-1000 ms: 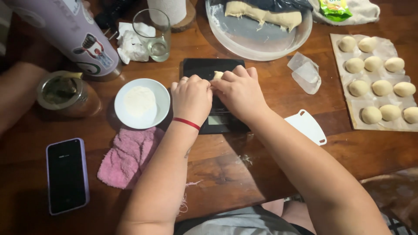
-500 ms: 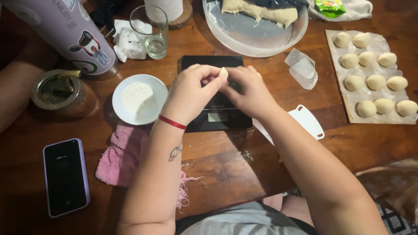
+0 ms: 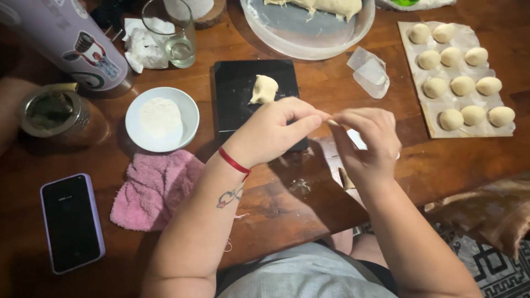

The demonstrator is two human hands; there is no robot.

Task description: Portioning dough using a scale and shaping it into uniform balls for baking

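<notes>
Table of dark brown wood | flat black square scale, now with a small pale dough lump left on it | left hand and right hand have lifted off, fingertips pinched narrow on a tiny dough bit.

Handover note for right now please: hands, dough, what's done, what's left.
Left hand and right hand: raised over the table edge, fingertips pinching a tiny dough bit between them.
Dough piece: lying free on the black scale.
Done: nine dough balls lined up on the paper sheet at right.
Left: bulk dough remains in the clear bowl.
</notes>
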